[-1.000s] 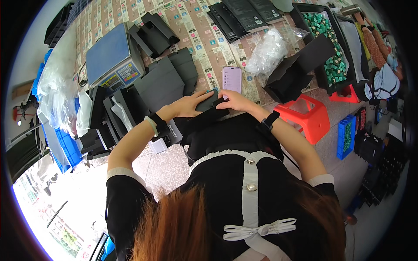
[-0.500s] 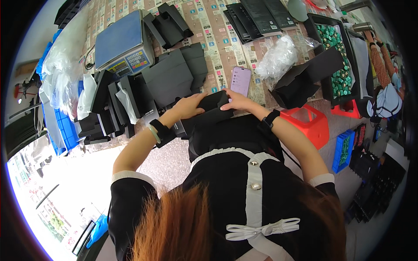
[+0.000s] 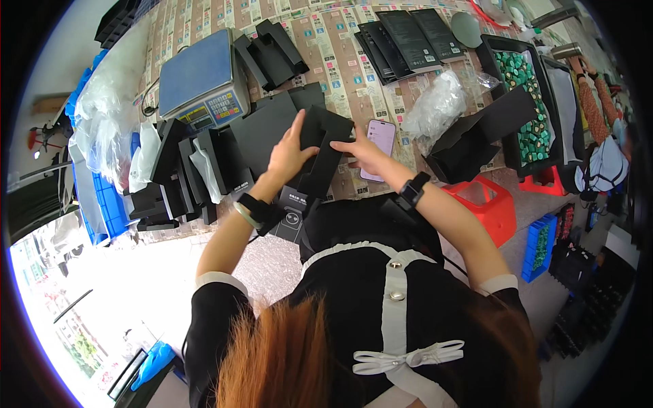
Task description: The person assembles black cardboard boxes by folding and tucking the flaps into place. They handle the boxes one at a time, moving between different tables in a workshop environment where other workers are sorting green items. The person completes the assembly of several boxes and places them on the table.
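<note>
Tilted between my two hands is a black cardboard box (image 3: pixel 326 162), at the near edge of the table. My left hand (image 3: pixel 289 156) grips its left side, with the fingers along the far side and the thumb over the top edge. On the far right corner my right hand (image 3: pixel 364 151) pinches the wall between thumb and fingers. Below my left wrist, a black printed carton panel (image 3: pixel 291 217) sticks out past the table edge. Beyond the box lie flat black cardboard pieces (image 3: pixel 262 129). A phone with a lit screen (image 3: pixel 379 139) lies right beside my right hand.
At the left are a weighing scale (image 3: pixel 197 78), standing black boxes (image 3: pixel 204 166) and clear plastic bags (image 3: pixel 109 102). Rightward lie crumpled plastic (image 3: pixel 439 102), an open black box (image 3: pixel 462 146) and a black tray (image 3: pixel 491 51) of small green parts. A red stool (image 3: pixel 496 217) stands below.
The black box has turned from lying nearly level to a steep tilt, its far end raised. My left hand has shifted upward with its fingers pointing away; the right has moved slightly.
</note>
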`<state>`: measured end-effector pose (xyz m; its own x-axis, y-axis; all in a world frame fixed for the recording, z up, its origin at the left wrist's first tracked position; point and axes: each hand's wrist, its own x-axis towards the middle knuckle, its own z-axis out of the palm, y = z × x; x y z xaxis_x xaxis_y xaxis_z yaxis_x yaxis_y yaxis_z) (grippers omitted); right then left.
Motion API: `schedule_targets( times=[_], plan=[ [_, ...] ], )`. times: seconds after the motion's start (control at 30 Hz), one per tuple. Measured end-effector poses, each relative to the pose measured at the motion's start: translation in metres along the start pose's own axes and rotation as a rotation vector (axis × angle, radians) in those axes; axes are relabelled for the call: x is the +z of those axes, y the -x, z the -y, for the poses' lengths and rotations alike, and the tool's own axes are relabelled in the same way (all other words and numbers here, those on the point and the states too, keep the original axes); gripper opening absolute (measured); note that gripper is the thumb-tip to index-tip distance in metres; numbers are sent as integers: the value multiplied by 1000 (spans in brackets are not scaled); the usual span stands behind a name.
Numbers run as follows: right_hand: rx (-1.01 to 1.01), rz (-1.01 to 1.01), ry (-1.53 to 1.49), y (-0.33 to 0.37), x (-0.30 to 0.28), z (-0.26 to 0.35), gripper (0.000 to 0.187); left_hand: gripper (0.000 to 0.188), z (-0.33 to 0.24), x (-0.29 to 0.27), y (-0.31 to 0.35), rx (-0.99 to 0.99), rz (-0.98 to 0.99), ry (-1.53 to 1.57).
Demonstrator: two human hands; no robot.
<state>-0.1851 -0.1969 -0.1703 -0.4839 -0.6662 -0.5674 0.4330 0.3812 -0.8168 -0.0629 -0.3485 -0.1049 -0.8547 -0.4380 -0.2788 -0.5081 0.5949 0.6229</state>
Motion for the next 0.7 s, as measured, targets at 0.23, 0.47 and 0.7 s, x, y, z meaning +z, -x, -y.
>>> schedule_targets(
  times=[0.23, 0.47, 0.7],
  plan=[
    [189, 89, -368, -6, -2, -9, 65, 81, -13, 23, -6, -99, 235, -379],
    [173, 10, -257, -14, -1, -14, 55, 90, -9, 28, -19, 18, 210, -426],
    [161, -207, 8, -23, 10, -27, 50, 84, 7, 18, -21, 25, 238, -192]
  ],
)
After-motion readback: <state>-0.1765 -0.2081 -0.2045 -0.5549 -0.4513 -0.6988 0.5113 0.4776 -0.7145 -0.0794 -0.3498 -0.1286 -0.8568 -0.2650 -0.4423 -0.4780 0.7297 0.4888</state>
